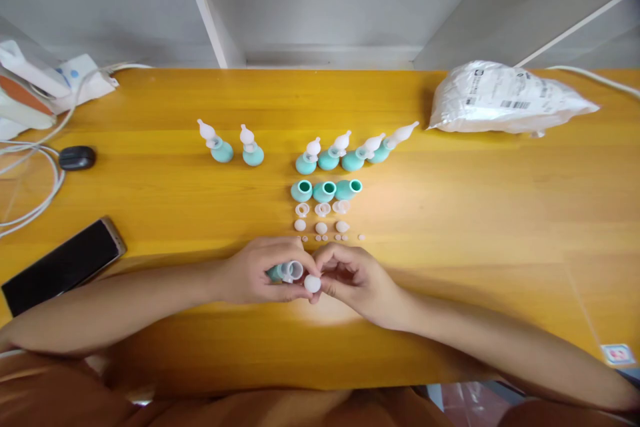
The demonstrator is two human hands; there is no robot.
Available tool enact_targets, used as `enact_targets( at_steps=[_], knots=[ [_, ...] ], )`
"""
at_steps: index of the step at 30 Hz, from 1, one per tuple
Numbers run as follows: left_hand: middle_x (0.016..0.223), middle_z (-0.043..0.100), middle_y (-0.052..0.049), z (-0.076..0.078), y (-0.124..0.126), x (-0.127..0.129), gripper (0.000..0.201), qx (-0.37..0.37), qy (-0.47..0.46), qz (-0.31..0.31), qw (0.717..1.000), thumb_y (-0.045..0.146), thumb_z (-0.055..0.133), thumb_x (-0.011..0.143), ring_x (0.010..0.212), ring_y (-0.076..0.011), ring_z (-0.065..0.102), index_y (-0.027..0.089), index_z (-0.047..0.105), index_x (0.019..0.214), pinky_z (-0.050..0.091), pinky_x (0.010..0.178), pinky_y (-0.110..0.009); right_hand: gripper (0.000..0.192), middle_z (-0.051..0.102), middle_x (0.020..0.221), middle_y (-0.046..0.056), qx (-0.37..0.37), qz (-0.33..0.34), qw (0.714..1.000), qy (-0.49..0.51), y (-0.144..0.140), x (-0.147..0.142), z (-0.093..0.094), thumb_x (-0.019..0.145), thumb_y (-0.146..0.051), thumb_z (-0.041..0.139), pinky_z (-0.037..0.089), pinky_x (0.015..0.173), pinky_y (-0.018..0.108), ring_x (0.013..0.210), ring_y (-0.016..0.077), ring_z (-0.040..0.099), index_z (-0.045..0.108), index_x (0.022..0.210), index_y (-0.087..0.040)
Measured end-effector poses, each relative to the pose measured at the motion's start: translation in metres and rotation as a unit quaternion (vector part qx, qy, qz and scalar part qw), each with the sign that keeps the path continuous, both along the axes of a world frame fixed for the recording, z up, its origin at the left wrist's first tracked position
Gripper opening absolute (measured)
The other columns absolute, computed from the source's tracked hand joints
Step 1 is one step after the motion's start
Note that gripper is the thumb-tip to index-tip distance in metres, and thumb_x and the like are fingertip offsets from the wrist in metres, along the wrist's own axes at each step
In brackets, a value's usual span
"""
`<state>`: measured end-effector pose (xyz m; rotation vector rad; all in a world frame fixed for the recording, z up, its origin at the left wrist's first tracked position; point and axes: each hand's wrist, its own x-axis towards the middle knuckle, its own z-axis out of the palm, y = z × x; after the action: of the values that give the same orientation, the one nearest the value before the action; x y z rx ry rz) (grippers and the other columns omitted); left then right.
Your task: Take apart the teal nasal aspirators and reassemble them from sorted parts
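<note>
left hand (253, 275) grips teal bulb (276, 272), collar mouth facing right | right hand (350, 277) pinches white cap (313, 283) just beside, slightly below mouth

We see a dark phone (65, 263) lying left on the yellow table (500, 213), a black mouse (77, 157), white cables (30, 173), and a white plastic bag (505, 105) far right

Directly beyond the hands (305, 273), rows of small white plastic caps and rings (321, 225), three open teal rubber bulbs (325, 191) and six assembled teal bulbs with white tips (345, 150) block the middle of the yellow wooden counter (480, 227). Its right half lies open up to a white plastic bag (505, 97). On the left, a black phone (63, 263) and white cables (30, 173) leave a wide bare lane between.
</note>
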<state>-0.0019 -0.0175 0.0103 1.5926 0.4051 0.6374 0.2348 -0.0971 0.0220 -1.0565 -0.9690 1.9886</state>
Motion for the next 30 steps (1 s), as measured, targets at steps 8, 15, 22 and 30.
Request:
enact_targets(
  at_steps=[8, 15, 22, 30],
  knots=[
    [0.091, 0.078, -0.004, -0.002, -0.001, 0.000, 0.019, -0.009, 0.029, 0.017, 0.999, 0.024, 0.083, 0.095, 0.074, -0.0129, 0.069, 0.018, 0.073, 0.108, 0.056, 0.069, -0.022, 0.026, 0.073, 0.113, 0.010, 0.297, -0.019, 0.941, -0.158, 0.009, 0.015, 0.016, 0.112, -0.016, 0.066, 0.069, 0.067, 0.025, 0.083, 0.0159, 0.078, 0.073, 0.136, -0.022],
    [0.082, 0.077, 0.000, 0.004, 0.001, -0.003, 0.018, -0.038, 0.116, -0.002, 0.993, 0.033, 0.086, 0.095, 0.067, -0.0103, 0.066, 0.018, 0.077, 0.101, 0.052, 0.066, -0.020, 0.034, 0.073, 0.116, 0.013, 0.467, 0.030, 0.851, -0.239, 0.012, 0.027, 0.011, 0.110, -0.010, 0.067, 0.070, 0.091, 0.030, 0.103, 0.0202, 0.079, 0.073, 0.143, -0.017],
    [0.089, 0.082, 0.000, 0.006, 0.002, 0.000, 0.018, -0.021, 0.114, -0.013, 0.993, 0.033, 0.087, 0.095, 0.072, -0.0110, 0.070, 0.019, 0.078, 0.101, 0.053, 0.071, -0.020, 0.014, 0.075, 0.106, 0.011, 0.389, 0.034, 0.904, -0.176, 0.020, 0.023, 0.016, 0.107, -0.014, 0.074, 0.068, 0.077, 0.028, 0.091, 0.0186, 0.077, 0.077, 0.120, -0.018],
    [0.088, 0.082, -0.001, 0.006, 0.004, 0.000, 0.019, -0.033, 0.129, -0.049, 0.990, 0.037, 0.084, 0.096, 0.071, -0.0118, 0.069, 0.020, 0.078, 0.099, 0.052, 0.070, -0.021, 0.016, 0.073, 0.106, 0.012, 0.434, 0.068, 0.879, -0.186, 0.018, 0.027, 0.013, 0.109, -0.015, 0.072, 0.066, 0.075, 0.029, 0.089, 0.0190, 0.074, 0.072, 0.125, -0.016]
  ],
)
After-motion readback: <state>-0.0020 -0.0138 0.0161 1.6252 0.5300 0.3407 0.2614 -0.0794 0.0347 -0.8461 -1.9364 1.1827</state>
